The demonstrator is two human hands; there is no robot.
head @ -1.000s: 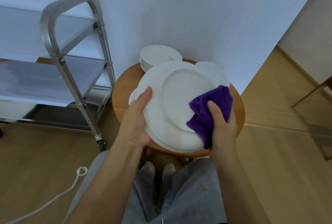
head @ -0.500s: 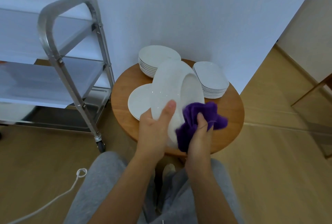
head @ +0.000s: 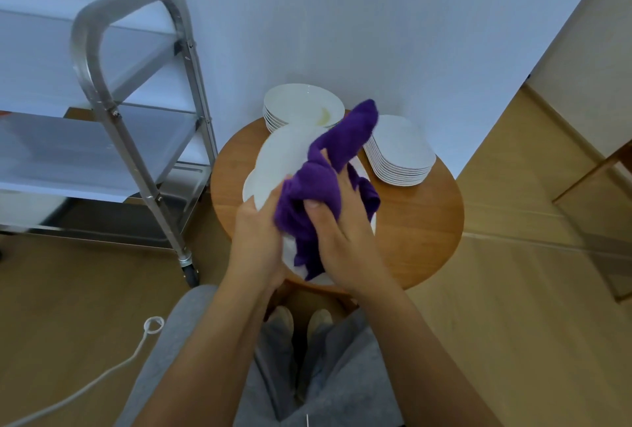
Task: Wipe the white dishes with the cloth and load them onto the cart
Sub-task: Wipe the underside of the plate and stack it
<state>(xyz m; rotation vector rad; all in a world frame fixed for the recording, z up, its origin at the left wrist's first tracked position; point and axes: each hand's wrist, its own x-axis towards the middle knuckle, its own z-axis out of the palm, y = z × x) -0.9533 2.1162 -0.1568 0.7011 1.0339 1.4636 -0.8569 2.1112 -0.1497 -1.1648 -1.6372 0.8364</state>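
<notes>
1. Above the near-left part of the round wooden counter (head: 420, 221), a white plate (head: 284, 159) is held tilted, its long axis running from the near edge by the hands up and away toward the wall; how steeply it stands cannot be judged.
2. Its near-left rim sits in the left hand (head: 256, 231), whose fingers curl round the edge from the left, gripping it.
3. A purple cloth (head: 325, 183) drapes over the plate's right side; one end sticks up and away past the far rim, the rest bunches low near the wrists.
4. The right hand (head: 345, 242) grasps the cloth, thumb pressed onto the bunched fabric, fingers running up along the plate's right side.
5. Another white plate (head: 249, 189) shows just behind and left of the held one; whether the two touch cannot be told.
6. At the counter's far edge stands a stack of round bowls (head: 301, 106), the top one marked with a yellowish smear; a stack of oblong plates (head: 400, 153) stands to its right.
7. Bare wood lies open on the counter's right and near-right side.
8. Left of the counter, just beside its rim, stands the metal cart (head: 113, 112) with its shelves open toward the person.
9. Grey-trousered legs and two feet show under the counter's near edge; a white cord (head: 136, 351) trails on the floor at lower left.
</notes>
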